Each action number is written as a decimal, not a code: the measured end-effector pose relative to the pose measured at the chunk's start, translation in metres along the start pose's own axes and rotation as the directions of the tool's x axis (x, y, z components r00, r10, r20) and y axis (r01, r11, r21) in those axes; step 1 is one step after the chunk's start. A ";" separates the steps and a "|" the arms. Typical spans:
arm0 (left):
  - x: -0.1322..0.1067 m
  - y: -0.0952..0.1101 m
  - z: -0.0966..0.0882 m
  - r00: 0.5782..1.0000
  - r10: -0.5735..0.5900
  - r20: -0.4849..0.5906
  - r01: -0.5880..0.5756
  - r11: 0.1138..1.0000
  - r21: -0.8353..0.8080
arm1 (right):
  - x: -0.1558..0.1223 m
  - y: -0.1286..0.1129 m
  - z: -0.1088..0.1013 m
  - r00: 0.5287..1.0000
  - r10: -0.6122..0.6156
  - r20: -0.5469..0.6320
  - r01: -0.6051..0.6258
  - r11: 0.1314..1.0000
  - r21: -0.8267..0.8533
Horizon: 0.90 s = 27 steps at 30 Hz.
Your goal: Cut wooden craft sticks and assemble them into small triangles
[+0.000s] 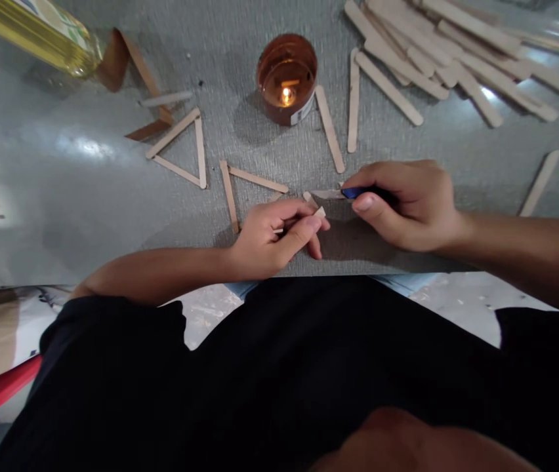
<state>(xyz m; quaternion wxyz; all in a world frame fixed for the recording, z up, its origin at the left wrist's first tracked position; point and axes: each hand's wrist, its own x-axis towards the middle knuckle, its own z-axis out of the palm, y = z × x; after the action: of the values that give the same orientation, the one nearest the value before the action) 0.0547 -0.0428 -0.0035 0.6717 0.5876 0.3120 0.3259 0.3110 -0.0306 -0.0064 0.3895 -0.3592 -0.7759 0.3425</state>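
Note:
My left hand [274, 236] is closed around a short piece of wooden stick [319, 212], pinched between thumb and fingers just above the grey mat [112, 196]. My right hand [402, 203] grips a blue-handled knife [358, 193] whose pale blade [326, 194] points left, with its tip right next to the stick piece. Both hands sit near the mat's front edge, close together.
A lit candle in a brown jar [287, 78] stands behind the hands. A glued stick triangle [181, 151] and a V of two sticks [240, 183] lie to the left. A heap of loose sticks [456, 52] fills the back right. A yellow bottle [38, 29] lies far left.

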 end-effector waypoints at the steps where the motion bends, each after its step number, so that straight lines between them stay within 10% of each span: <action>1: -0.001 -0.002 0.000 1.000 -0.015 -0.027 0.015 1.000 -0.004 | -0.002 0.001 0.001 1.000 -0.006 -0.013 0.006 0.999 -0.042; 27: 0.002 0.009 0.000 0.957 0.137 -0.257 -0.032 0.926 0.376 | -0.013 0.003 0.005 0.999 0.047 0.023 -0.034 0.914 -0.404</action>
<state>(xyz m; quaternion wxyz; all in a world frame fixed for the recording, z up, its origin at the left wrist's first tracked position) 0.0552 -0.0406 0.0058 0.4843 0.6641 0.4330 0.3699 0.3131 -0.0410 -0.0163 0.2875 -0.4422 -0.8284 0.1888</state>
